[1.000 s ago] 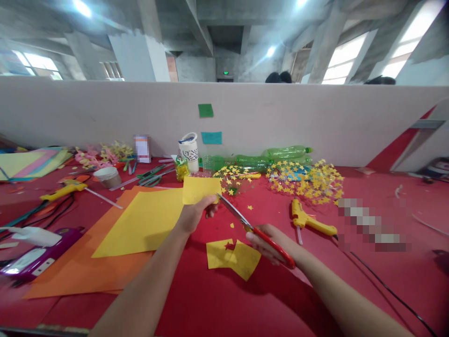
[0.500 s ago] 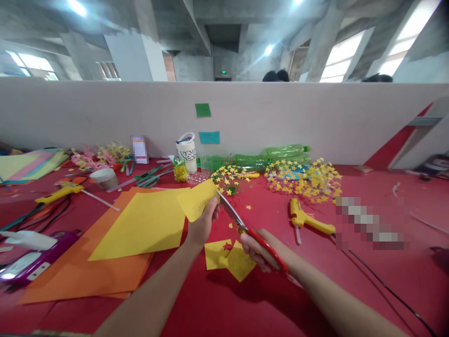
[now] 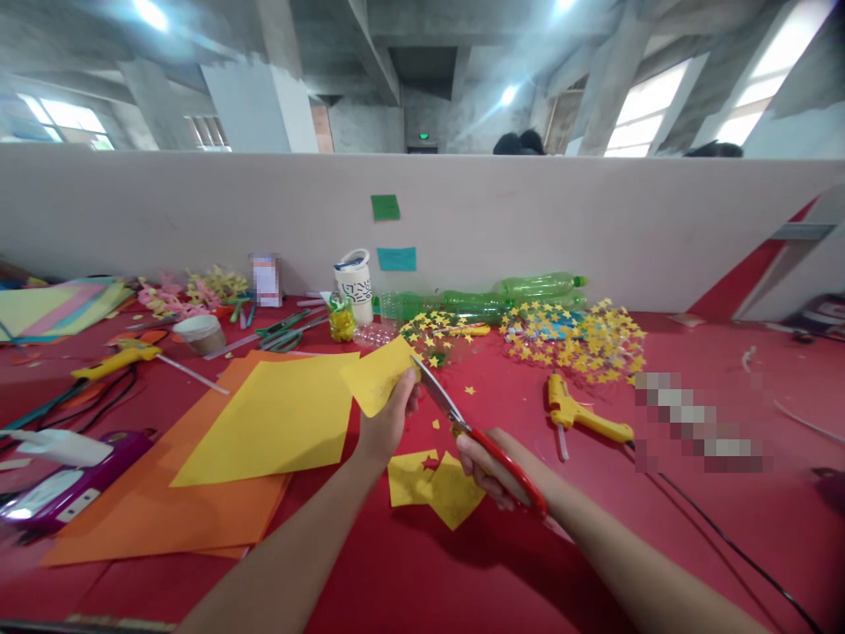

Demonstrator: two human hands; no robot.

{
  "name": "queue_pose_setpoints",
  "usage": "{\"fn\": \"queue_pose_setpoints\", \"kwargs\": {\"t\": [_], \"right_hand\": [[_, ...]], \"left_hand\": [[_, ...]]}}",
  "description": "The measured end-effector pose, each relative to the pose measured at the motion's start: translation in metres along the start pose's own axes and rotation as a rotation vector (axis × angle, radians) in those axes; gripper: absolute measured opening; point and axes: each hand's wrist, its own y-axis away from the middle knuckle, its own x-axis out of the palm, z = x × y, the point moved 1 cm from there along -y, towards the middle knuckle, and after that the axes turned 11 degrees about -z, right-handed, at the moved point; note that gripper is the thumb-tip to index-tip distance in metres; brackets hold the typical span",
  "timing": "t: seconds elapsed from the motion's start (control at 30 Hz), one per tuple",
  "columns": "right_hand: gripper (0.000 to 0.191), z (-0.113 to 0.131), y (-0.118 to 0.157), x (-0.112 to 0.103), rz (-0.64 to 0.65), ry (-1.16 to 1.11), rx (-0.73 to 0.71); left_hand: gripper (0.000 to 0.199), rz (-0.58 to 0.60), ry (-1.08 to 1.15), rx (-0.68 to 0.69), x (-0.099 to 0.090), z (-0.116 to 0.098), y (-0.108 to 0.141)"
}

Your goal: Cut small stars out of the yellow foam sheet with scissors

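Note:
Pinched in my left hand [image 3: 389, 414] is a small piece of yellow paper [image 3: 378, 374], raised above the red table. My right hand [image 3: 492, 467] grips a pair of red-handled scissors [image 3: 439, 387]. The blade tips are at the right edge of the paper, close to my left fingers; whether they are cutting into it I cannot tell. Two yellow paper scraps [image 3: 432, 484] lie below my hands, with a star-shaped gap between them. Left of my left hand, a large yellow sheet [image 3: 270, 423] rests on orange sheets [image 3: 151, 519].
A yellow glue gun [image 3: 587, 418] lies at the right, its cord running forward; another glue gun [image 3: 119, 357] is at the left near a purple power strip [image 3: 85, 484]. Yellow star strands [image 3: 574, 339], green bottles [image 3: 475, 305] and a white cup [image 3: 355, 291] line the back.
Both hands, the paper and the scissors keep nearly the same pose. The whole view has shifted slightly.

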Motion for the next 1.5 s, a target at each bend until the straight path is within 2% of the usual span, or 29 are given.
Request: {"fn": "queue_pose_setpoints", "kwargs": {"t": [0.6, 0.83, 1.07, 1.17, 1.33, 1.5], "right_hand": [[0.047, -0.001, -0.002, -0.001, -0.017, 0.034, 0.038], [0.044, 0.002, -0.002, -0.001, -0.051, 0.024, 0.049], [0.039, 0.003, -0.004, -0.005, -0.087, 0.015, 0.036], [0.040, 0.005, -0.003, -0.006, -0.090, 0.062, 0.041], [0.044, 0.001, -0.003, -0.008, -0.066, 0.112, 0.048], [0.044, -0.005, -0.005, -0.010, -0.064, 0.108, 0.021]], "left_hand": [[0.033, 0.043, 0.055, -0.005, 0.001, 0.007, -0.002], [0.026, 0.075, 0.214, -0.077, 0.003, 0.013, -0.005], [0.017, 0.177, 0.350, -0.068, -0.003, 0.003, -0.015], [0.016, 0.180, 0.371, -0.073, -0.005, 0.001, -0.020], [0.015, 0.163, 0.307, -0.006, -0.007, -0.001, -0.024], [0.017, 0.239, 0.208, 0.073, -0.010, -0.004, -0.027]]}}
